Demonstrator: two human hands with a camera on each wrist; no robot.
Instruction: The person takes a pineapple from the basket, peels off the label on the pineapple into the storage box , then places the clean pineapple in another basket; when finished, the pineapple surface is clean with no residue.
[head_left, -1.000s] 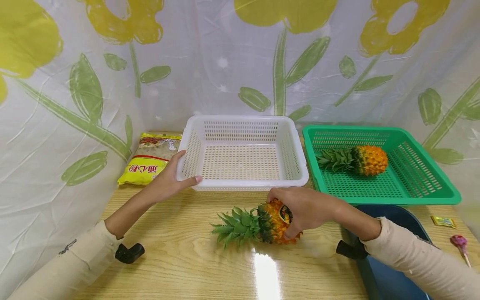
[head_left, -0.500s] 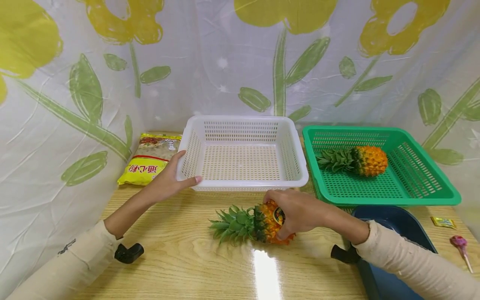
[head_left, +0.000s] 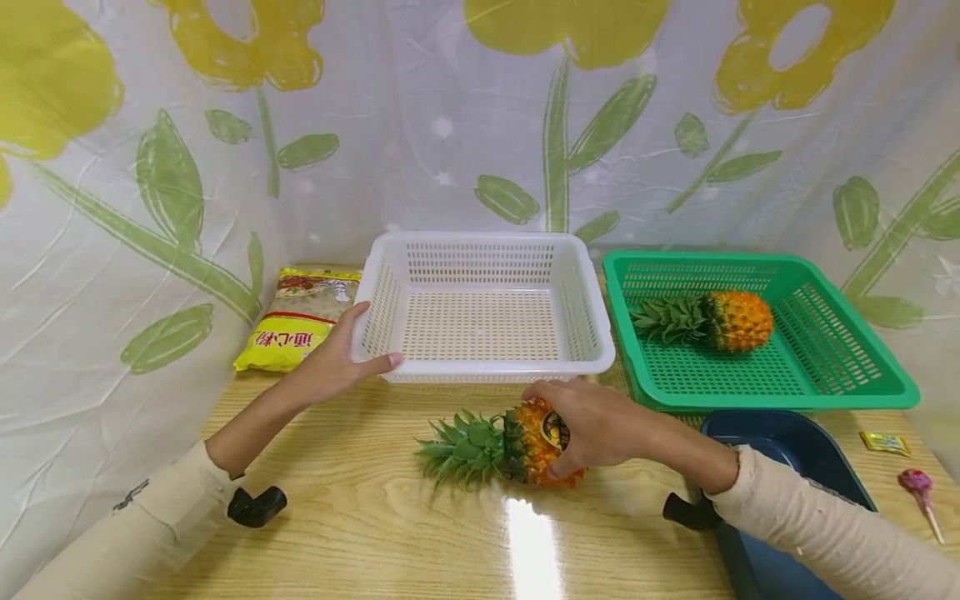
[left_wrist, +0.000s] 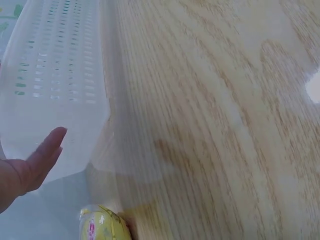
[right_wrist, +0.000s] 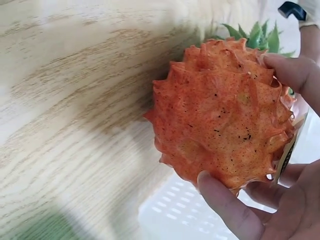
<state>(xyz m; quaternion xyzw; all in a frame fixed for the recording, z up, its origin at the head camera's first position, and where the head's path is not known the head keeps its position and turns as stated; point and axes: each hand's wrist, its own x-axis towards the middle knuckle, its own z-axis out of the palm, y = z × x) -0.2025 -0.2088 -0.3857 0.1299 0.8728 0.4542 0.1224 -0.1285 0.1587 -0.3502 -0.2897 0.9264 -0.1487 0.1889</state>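
In the head view a pineapple point(head_left: 542, 443) lies on its side on the wooden table, leaves pointing left. The right hand point(head_left: 600, 423) holds its orange body from above; in the right wrist view the fingers and thumb curl round the base of the pineapple point(right_wrist: 220, 115). Behind it stands a white basket point(head_left: 498, 367) with nothing inside. At its left front corner rests the left hand point(head_left: 333, 362), thumb over the rim, fingers along the side wall. The left wrist view shows the hand point(left_wrist: 32, 167) against the white basket point(left_wrist: 55, 120).
A green basket point(head_left: 780, 400) at the right holds another pineapple point(head_left: 738, 321). In front of it is a dark blue bin point(head_left: 772, 550), partly under the right sleeve. A yellow bag point(head_left: 281, 342) lies left of the white basket. A small packet point(head_left: 885, 443) and a lollipop point(head_left: 917, 481) lie far right.
The right hand and the pineapple in its grip have shifted slightly left on the table. The left hand has stayed at the white basket's corner.
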